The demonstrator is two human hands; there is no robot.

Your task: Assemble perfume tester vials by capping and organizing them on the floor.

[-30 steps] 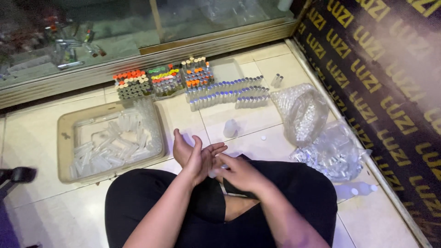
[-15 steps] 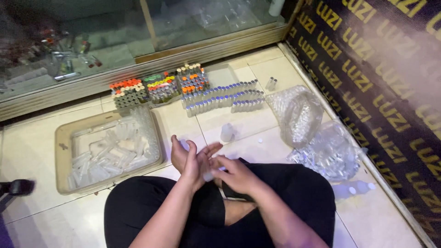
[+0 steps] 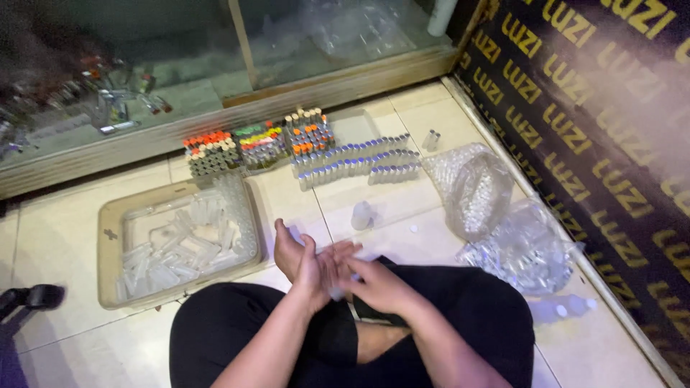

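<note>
I sit cross-legged on a tiled floor with both hands together above my lap. My left hand (image 3: 305, 262) is upright with its palm turned toward the right hand, fingers apart. My right hand (image 3: 377, 284) presses against it and seems to hold a small clear vial (image 3: 336, 292) between the two palms; the vial is mostly hidden. A single small clear bottle (image 3: 362, 214) stands on the tile just beyond my hands. Rows of small blue-capped vials (image 3: 359, 164) lie further out.
A clear plastic tray (image 3: 108, 230) with several empty tubes sits at my left. Blocks of orange-, green- and mixed-capped vials (image 3: 251, 144) stand by a glass cabinet. Two plastic bags of vials (image 3: 503, 223) lie at the right beside a dark printed wall.
My hands have stayed pressed together over my lap, shifting slightly. The view has tilted a little, so the floor items sit somewhat lower in the picture.
</note>
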